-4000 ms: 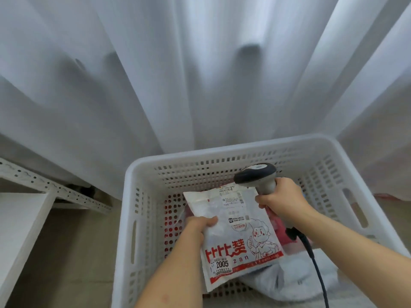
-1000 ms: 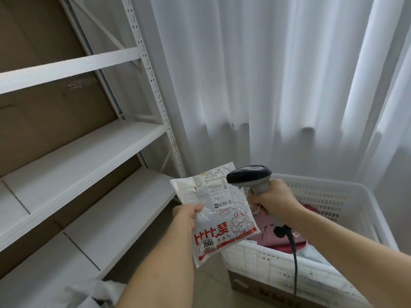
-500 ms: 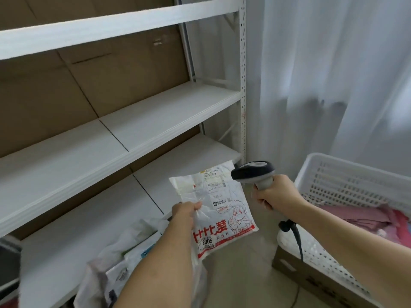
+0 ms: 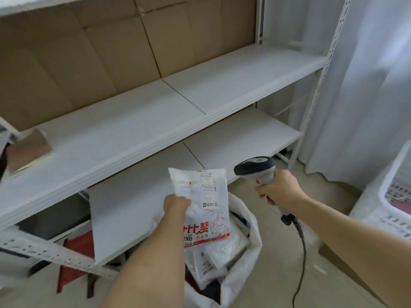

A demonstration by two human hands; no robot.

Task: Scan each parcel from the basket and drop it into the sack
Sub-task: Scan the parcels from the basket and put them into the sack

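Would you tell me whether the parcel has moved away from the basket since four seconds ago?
Yes. The parcel has left the basket and now hangs over the sack.

Two bare forearms reach forward from the bottom of the view. The left hand (image 4: pixel 176 204), knuckles up and fingers curled, pinches the left edge of a white parcel (image 4: pixel 203 207) held upright. The right hand (image 4: pixel 277 188), further right and level with it, is wrapped round the grip of a scanner (image 4: pixel 255 167), whose head points left toward the parcel.
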